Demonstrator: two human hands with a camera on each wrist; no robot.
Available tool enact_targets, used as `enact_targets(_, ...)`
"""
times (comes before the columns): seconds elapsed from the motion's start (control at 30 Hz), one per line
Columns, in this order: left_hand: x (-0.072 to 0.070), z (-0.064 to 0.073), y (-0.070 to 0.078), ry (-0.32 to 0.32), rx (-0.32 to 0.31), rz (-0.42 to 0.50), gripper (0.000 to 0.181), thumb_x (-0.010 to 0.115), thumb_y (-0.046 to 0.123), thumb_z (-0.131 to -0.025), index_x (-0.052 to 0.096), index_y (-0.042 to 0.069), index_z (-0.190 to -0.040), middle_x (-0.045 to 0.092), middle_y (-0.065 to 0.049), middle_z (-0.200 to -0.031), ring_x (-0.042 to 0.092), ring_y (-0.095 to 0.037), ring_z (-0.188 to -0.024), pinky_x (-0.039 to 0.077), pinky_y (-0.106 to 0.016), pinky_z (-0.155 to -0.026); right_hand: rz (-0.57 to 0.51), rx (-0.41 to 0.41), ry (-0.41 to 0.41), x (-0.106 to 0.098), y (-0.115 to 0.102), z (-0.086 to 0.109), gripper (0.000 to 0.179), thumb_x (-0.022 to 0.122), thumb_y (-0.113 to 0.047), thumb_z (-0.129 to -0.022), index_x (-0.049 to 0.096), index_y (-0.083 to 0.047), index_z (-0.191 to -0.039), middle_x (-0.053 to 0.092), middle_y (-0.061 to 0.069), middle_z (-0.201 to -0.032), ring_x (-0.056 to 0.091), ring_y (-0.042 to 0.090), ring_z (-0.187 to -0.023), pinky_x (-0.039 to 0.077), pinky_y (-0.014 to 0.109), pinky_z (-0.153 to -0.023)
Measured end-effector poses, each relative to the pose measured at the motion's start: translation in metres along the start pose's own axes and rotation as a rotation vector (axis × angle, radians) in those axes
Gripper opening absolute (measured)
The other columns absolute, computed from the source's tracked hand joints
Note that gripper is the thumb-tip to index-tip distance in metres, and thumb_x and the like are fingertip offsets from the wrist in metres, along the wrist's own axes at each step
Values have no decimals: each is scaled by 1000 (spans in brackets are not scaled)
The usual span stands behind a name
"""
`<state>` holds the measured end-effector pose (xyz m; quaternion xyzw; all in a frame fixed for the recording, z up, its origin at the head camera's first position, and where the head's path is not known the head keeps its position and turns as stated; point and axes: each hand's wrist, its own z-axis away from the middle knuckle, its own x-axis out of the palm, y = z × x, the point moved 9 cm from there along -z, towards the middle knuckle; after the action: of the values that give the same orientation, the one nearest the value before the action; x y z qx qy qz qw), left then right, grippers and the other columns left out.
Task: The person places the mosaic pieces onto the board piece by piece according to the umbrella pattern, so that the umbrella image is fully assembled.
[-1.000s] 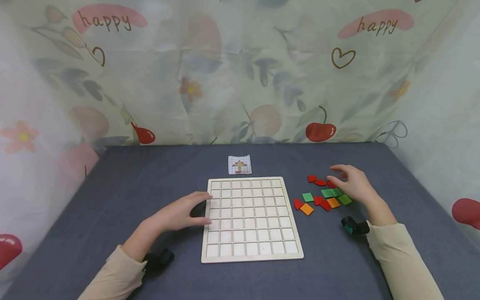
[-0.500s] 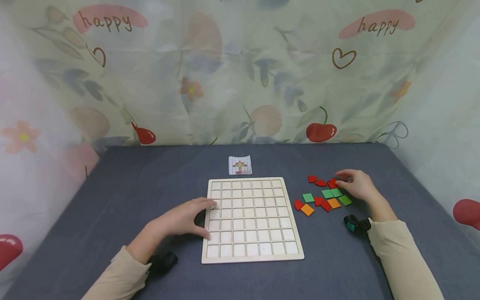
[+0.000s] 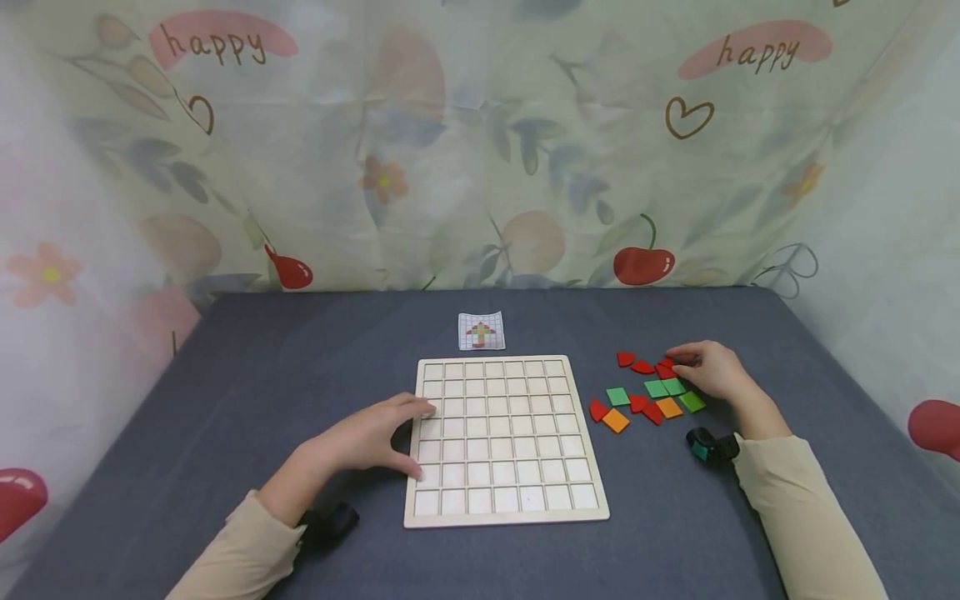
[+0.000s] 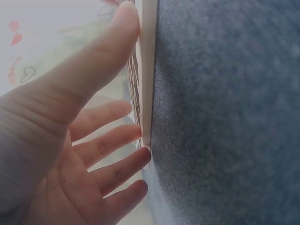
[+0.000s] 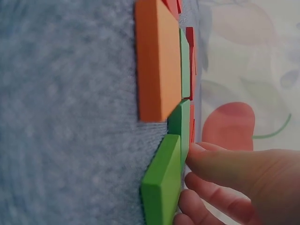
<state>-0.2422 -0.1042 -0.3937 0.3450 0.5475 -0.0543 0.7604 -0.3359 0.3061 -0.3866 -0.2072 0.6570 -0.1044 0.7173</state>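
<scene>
Pale compartmented board (image 3: 501,427), left fingers (image 4: 123,169) alongside

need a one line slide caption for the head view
Left hand touching the edge of a pale grid board, right hand at loose red pieces, near green tiles and orange tiles.

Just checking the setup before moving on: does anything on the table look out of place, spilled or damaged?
Nothing really stands out. The grid board lies flat, with the pattern card beyond it. The loose tiles lie at mixed angles to the board's right, but I see no spill or breakage.
</scene>
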Motion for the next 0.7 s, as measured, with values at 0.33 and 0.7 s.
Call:
enact_targets(0.33,1,-1,-1,-5,-7,-4,82,81,40,-68,48,5,-134,46,-13,-137,48,-26,-123,41,-45,-101,25,-7,8,2,0,-3,29,60,-12,-89,62,6,-112,60,28,-104,57,35,-86,47,45,-73)
enact_targets(0.7,1,-2,-2,-9,-17,0,82,81,41,-68,47,6,-134,46,-13,-137,49,-25,-123,41,-44,-101,-13,-36,16,-5,-22,0,32,57,-11,-91,57,8,-116,62,28,-107,60,38,-93,50,47,-78)
